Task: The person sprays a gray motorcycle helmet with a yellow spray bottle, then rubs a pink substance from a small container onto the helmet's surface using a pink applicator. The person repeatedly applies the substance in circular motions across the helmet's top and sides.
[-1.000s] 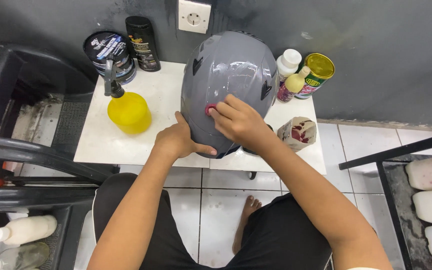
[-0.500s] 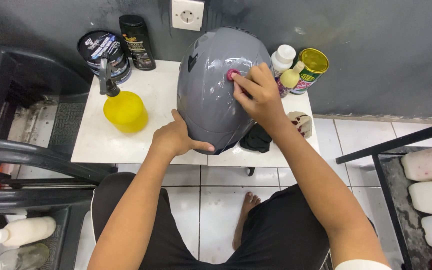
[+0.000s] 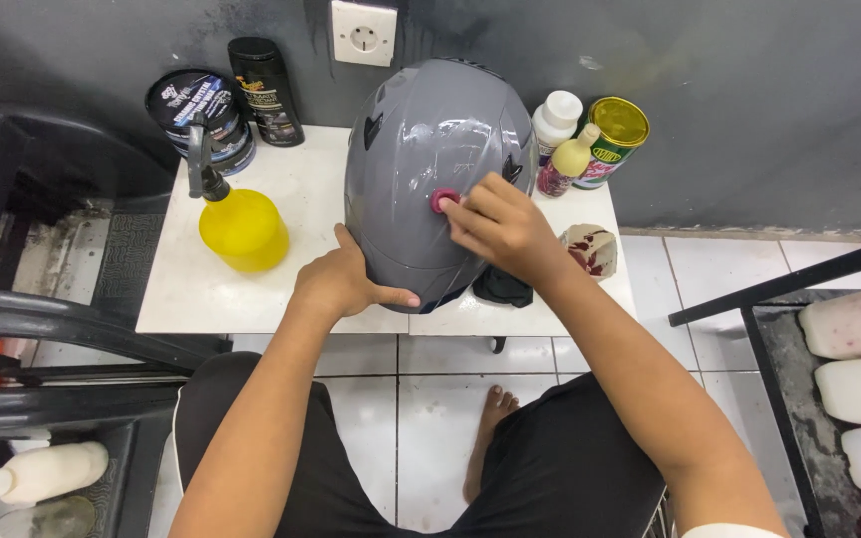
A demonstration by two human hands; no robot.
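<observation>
A grey helmet [image 3: 435, 179] stands on the white worktop [image 3: 271, 199], steadied by the left hand [image 3: 336, 284] spread against its side, while the right hand [image 3: 500, 227] pinches a pink pad [image 3: 442, 199] onto its partly smeared, glossy shell.

Bright overhead light, sharp (glare on helmet [image 3: 440, 149]).
</observation>
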